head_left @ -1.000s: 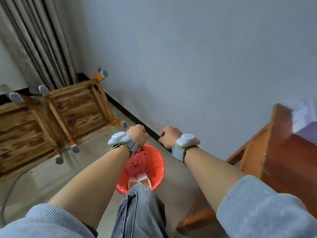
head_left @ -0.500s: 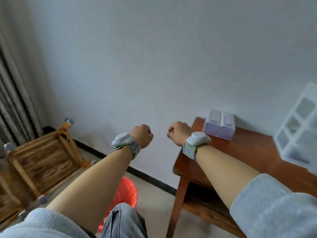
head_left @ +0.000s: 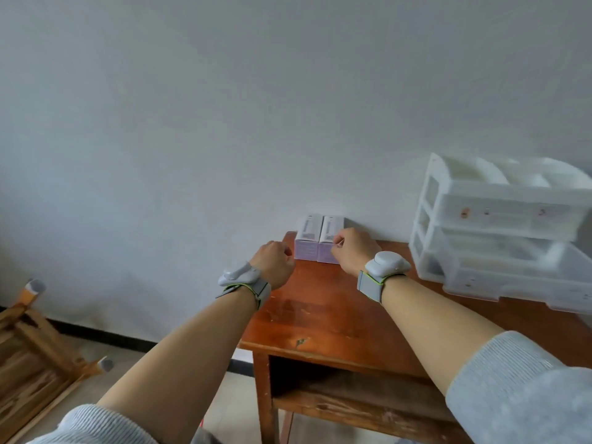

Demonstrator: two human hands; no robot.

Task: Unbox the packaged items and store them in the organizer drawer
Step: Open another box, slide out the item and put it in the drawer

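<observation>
The left hand [head_left: 274,264] is curled into a loose fist and holds nothing, hovering over the near-left corner of the surface [head_left: 323,318]. The right hand [head_left: 350,251] is curled too, its fingers [head_left: 336,243] at the top front edge of the right box [head_left: 330,229] — whether they pinch it or merely hang in front of it cannot be told. The left box [head_left: 308,237] stands flush against its twin, just beyond the left hand's knuckles; both are small, pale lilac cardboard, set against the wall. Well to the right of the right hand sits the organizer [head_left: 499,219] — milky translucent plastic, three stacked drawers, the lowest jutting forward. The surface is reddish varnished wood, scuffed. Each wrist wears a grey strap with a smooth white pod.
</observation>
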